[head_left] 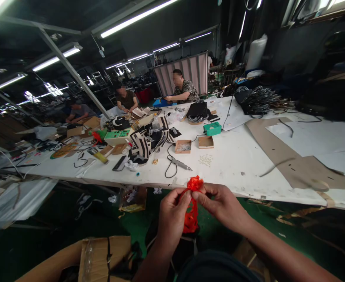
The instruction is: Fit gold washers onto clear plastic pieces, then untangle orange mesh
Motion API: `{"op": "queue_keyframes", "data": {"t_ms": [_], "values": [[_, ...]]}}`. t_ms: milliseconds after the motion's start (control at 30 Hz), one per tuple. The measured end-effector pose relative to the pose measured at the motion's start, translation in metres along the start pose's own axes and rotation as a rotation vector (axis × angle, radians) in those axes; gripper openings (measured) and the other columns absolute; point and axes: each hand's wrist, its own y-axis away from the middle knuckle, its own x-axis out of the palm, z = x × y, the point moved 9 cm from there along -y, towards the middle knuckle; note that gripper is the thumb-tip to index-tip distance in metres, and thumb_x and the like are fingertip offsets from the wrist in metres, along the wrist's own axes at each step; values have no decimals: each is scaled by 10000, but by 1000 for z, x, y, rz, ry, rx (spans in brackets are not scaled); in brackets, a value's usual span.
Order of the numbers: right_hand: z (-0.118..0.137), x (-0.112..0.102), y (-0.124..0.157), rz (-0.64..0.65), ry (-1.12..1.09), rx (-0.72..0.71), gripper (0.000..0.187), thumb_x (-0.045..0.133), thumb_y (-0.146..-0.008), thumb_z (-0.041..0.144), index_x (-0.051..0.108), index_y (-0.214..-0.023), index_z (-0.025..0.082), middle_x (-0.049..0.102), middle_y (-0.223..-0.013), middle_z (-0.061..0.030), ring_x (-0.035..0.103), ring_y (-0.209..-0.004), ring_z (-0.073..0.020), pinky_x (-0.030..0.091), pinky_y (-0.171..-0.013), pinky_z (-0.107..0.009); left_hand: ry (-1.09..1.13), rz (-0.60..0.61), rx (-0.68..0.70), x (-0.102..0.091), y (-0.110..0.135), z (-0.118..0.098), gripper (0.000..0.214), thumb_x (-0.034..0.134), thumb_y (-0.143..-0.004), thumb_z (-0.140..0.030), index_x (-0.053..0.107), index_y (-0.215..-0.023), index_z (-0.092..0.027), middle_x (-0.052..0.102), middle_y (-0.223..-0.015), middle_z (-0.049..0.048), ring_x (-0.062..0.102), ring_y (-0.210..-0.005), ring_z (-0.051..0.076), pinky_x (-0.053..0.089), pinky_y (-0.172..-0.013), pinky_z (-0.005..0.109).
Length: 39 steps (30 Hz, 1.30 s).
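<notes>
A: Containers first. Anything straight beyond the grip?

B: Yes: on the white table [234,168], a shallow brown box [183,152] with a loose layer of pale, clear-looking bits inside, too small to name. Just right of that, a second small box [206,146], open-topped; contents not readable from here. Farther out past the grip, slightly right, a green box [212,128]; inside hidden.

A: And lower down?

B: Left of the grip, below the table edge, an open container [142,196] with pale scraps in it. Nearer, down and left of the grip, a cardboard carton [94,258]; too dark inside to tell.

A: Now the grip.

B: Left hand [172,209] and right hand [222,201] close together, thumbs nearly meeting, both pinching the red fabric [191,219].

A: Lie of the fabric?

B: Between the hands, in front of the table edge. Bunched end poking up just above the fingertips; longer part hanging below the thumbs, with gaps showing through.

A: Loose items near?

B: Beyond the grip, slightly left, a pen-shaped tool [182,165] on a cable; slightly right, small pale pieces [205,160], scattered. Farther left, a little pile of gold-coloured bits [155,161].
</notes>
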Motion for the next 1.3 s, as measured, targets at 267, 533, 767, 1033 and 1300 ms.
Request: {"op": "queue_keyframes", "data": {"t_ms": [267, 533, 767, 1033, 1300], "values": [[-16, 17, 4, 118, -943, 338, 375, 731, -847, 333, 455, -642, 180, 266, -527, 90, 162, -469, -72, 247, -487, -225, 101, 117, -124, 19, 14, 5, 340, 693, -873, -489, 630, -832, -157, 362, -554, -70, 259, -509, 42, 208, -502, 199], [3, -4, -3, -35, -904, 278, 384, 766, -835, 436, 581, -643, 161, 445, -570, 33, 374, -496, -92, 389, -522, -220, 351, 144, -219, 28, 16, 6, 295, 701, -880, -410, 566, -799, -161, 318, -537, -83, 216, -474, 31, 152, -476, 198], [7, -47, 3, -236, -254, -37, 339, 749, -875, 477, 721, -1087, 215, 677, -1003, -63, 602, -889, -205, 479, -764, -298, 632, 139, -298, 36, 10, 15, 415, 650, -892, -355, 355, -660, -180, 301, -526, -83, 213, -415, 28, 150, -439, 193], [22, -38, 7, -159, 81, -216, 192, 725, -919, 404, 733, -966, 217, 676, -885, -26, 587, -780, -172, 445, -707, -287, 519, 143, -287, 50, 1, 20, 375, 690, -870, -400, 457, -701, -160, 361, -540, -73, 249, -457, 27, 188, -477, 186], [-4, -49, -5, 5, -110, 40, 426, 633, -943, 560, 599, -779, 169, 545, -699, 9, 438, -622, -129, 338, -598, -273, 587, 285, -337, 74, -3, 25, 392, 622, -907, -352, 409, -635, -167, 299, -520, -68, 234, -444, 39, 175, -471, 204]]}}
